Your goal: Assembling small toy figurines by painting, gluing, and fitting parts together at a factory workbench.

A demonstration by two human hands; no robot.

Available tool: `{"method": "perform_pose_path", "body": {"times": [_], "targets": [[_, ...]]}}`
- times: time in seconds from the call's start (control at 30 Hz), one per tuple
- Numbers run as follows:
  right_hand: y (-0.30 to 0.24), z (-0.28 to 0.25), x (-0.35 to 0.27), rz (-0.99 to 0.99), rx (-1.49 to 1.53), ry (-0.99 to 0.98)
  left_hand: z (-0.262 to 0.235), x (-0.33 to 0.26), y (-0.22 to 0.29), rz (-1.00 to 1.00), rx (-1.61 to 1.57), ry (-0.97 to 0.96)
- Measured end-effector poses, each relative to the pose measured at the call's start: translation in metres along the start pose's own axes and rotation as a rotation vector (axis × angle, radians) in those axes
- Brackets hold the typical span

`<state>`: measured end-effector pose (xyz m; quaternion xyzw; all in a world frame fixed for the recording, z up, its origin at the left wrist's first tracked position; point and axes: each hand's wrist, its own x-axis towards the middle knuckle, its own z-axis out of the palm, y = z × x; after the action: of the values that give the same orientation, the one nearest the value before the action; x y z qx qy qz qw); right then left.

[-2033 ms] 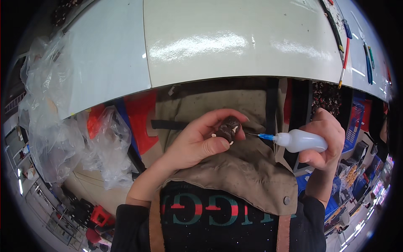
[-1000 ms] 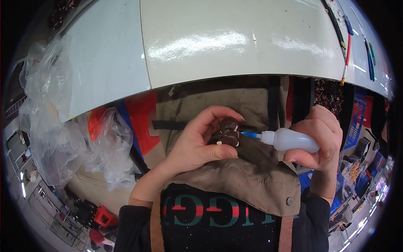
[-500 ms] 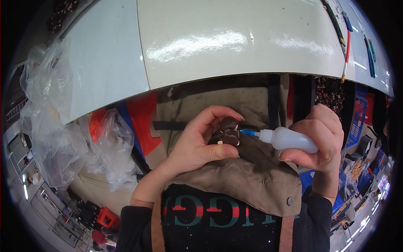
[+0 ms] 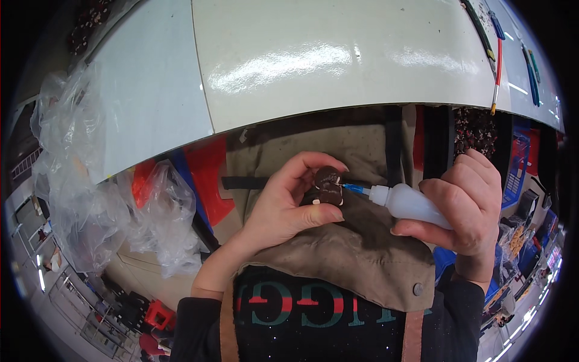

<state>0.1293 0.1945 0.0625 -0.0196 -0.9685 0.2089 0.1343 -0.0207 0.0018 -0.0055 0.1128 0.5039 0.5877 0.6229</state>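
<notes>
Over my lap, my left hand grips a small dark brown figurine with pale bits at its edges, between thumb and fingers. Its exact kind is too small to make out. My right hand is wrapped round a whitish squeeze bottle, held on its side. The bottle's blue needle tip points left and meets or nearly touches the figurine's right side; contact is too fine to tell.
A glossy pale table spans the far side, with brushes and tools at its right. Clear plastic bags hang at the left. Below the table's right edge, a container holds many dark small pieces. A brown apron covers my lap.
My right hand has shifted slightly right and down with the squeeze bottle, which now tilts a little more. The figurine stays in my left hand, turned slightly.
</notes>
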Motion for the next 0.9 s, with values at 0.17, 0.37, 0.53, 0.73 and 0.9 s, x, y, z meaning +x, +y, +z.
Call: {"method": "perform_pose_path", "body": {"times": [0.17,0.37,0.53,0.73,0.9], "targets": [[0.001,0.000,0.003,-0.005,-0.001,-0.005,0.000,0.001,0.002,-0.001,0.001,0.013],[0.022,-0.008,-0.009,0.008,-0.003,0.014,0.014,0.014,-0.001,0.016,0.021,-0.003],[0.056,-0.010,-0.044,0.257,0.437,0.418,0.004,0.012,-0.001,0.084,0.003,-0.158],[0.119,-0.032,-0.043,0.604,0.488,0.925,0.009,0.011,0.000,0.072,0.162,-0.080],[0.199,-0.052,-0.034,0.544,0.294,0.867,0.015,0.009,0.008,0.052,0.161,-0.069]]}}
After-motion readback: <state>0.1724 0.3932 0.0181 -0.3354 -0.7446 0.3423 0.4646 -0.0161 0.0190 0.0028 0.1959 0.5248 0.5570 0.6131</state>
